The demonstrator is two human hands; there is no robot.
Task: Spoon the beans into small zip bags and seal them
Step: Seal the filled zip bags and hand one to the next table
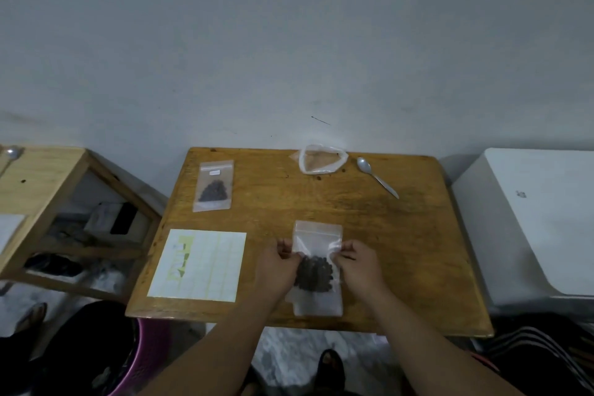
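Our left hand [278, 267] pinches the left edge of a small zip bag [316, 239], and our right hand [360, 264] pinches its right edge. The bag lies flat on the bench [401, 241] near the front edge, with dark beans [313, 273] heaped in its middle between our hands. A label sheet [205, 267] lies to its left. Farther back, a second zip bag [213, 186] holding beans lies at the left, and a rolled-down plastic bag [322, 159] sits by the wall with a spoon [376, 176] just beside it.

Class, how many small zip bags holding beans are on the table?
2. One zip bag lies far left; the other bag sits near the front edge, pinched between left hand and right hand. More may hide beneath.
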